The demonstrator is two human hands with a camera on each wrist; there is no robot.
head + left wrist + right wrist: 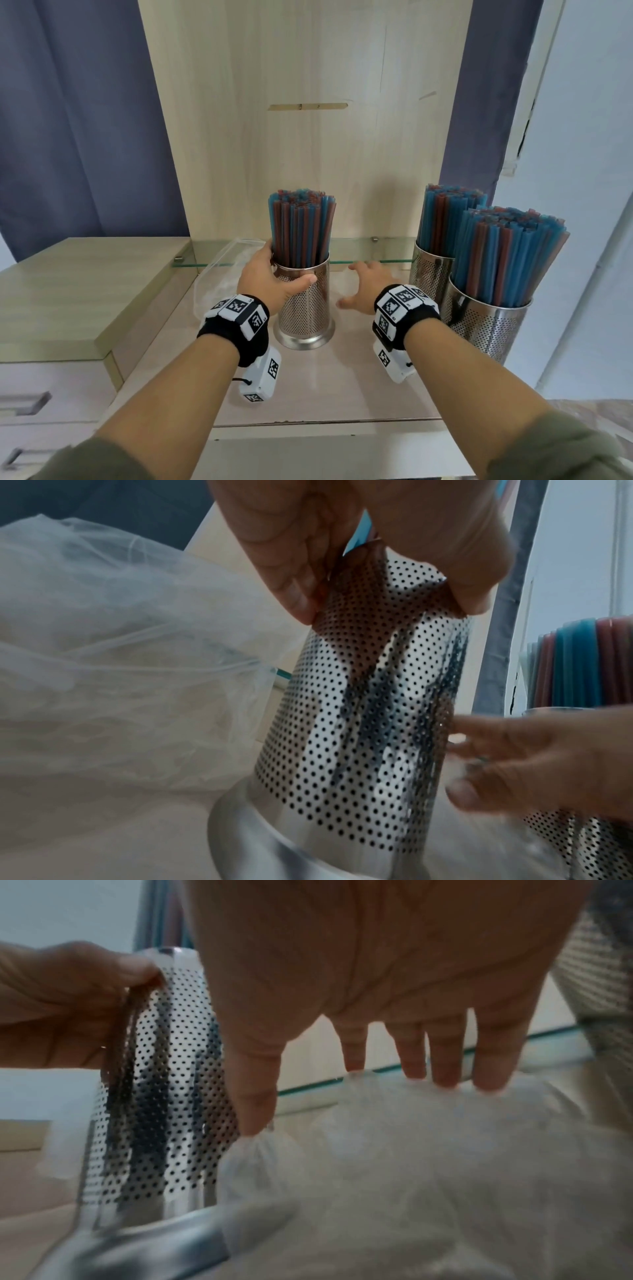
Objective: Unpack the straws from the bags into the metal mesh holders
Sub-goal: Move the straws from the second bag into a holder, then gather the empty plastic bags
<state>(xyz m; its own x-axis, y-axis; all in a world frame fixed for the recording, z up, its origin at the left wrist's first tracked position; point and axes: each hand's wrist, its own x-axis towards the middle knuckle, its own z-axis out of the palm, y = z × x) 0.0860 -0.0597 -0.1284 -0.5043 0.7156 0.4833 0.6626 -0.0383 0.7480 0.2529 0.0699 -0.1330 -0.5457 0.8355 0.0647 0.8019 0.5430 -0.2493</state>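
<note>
A perforated metal holder (305,308) (359,710) (164,1096) full of blue and red straws (301,229) stands mid-table. My left hand (274,274) (383,593) grips it just under the rim, thumb in front and fingers behind. My right hand (359,284) (349,1102) hovers to its right, fingers straight and spread. In the right wrist view its fingertips reach a blurred clear plastic bag (445,1150). Another empty clear bag (219,277) (103,642) lies crumpled left of the holder.
Two more mesh holders (428,274) (489,329) packed with straws (448,219) (507,253) stand at the right. A glass shelf edge (356,262) runs behind, under a wooden back panel (308,137). A raised cabinet top (85,281) sits at the left.
</note>
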